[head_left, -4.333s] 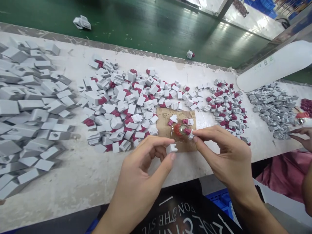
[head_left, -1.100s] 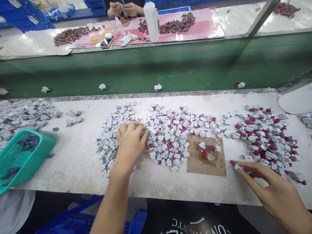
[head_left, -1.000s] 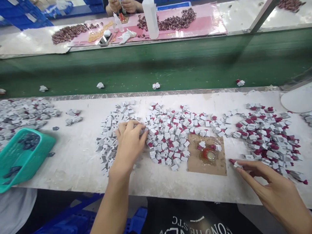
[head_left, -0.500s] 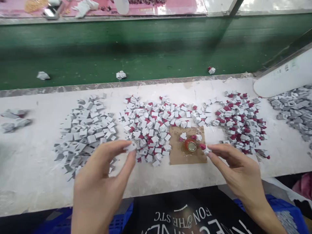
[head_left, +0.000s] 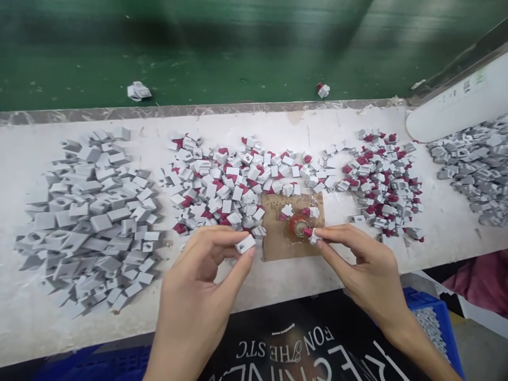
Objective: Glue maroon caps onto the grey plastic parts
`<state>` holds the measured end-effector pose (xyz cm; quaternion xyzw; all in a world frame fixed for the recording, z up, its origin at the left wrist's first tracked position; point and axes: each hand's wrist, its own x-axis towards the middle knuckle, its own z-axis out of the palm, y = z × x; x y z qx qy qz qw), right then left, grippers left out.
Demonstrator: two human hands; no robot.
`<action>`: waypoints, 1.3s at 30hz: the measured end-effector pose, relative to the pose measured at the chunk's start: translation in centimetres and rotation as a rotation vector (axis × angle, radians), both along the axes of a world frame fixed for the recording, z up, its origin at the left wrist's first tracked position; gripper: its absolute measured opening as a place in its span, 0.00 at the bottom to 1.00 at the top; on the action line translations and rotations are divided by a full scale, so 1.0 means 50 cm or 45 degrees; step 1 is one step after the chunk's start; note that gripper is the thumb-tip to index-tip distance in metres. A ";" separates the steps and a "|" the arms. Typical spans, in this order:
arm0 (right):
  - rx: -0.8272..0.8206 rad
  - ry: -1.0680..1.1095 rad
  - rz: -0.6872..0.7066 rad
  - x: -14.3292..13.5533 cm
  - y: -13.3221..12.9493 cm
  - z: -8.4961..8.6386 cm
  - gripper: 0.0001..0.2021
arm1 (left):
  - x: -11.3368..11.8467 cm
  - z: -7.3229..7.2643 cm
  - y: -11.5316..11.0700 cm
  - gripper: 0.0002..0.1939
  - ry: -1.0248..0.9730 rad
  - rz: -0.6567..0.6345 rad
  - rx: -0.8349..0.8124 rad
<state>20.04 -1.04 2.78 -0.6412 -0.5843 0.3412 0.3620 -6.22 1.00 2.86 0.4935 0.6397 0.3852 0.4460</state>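
Between thumb and forefinger, my left hand pinches a small grey plastic block with a hole in it. My right hand pinches a small grey part with a dark red end, the red end pointing left over a round cap with an orange-red rim. This cap sits on a brown cardboard piece that looks wet. Two more grey-and-red parts lie on the cardboard, one of them a grey-and-red part behind the cap. The held pieces are apart.
A heap of plain grey blocks lies at left. Grey-and-red pieces form a middle heap and a right heap. Beyond the white table edge runs a green belt carrying several parts. A white cylinder and blue crate are at right.
My left hand has moved right with its grey block, closer to the cardboard. My right hand has brought the red end over the cap. The view has tilted downward.
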 end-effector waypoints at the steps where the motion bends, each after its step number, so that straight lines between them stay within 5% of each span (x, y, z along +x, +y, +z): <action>1: -0.021 0.008 -0.016 0.000 0.001 0.002 0.09 | 0.002 0.003 0.004 0.07 -0.009 0.018 -0.003; 10: -0.226 0.497 -0.288 0.003 0.034 0.018 0.05 | 0.014 0.020 0.050 0.06 -0.015 -0.051 -0.072; 19: -0.378 1.049 -0.260 -0.013 0.089 0.017 0.10 | 0.040 0.021 0.079 0.09 -0.224 -0.123 -0.077; 23: -0.403 1.052 -0.229 -0.021 0.096 0.018 0.13 | 0.050 0.011 0.093 0.10 -0.489 -0.078 -0.151; 39: -0.290 1.003 -0.081 -0.026 0.104 0.021 0.07 | 0.089 0.017 0.114 0.10 -0.712 -0.180 -0.211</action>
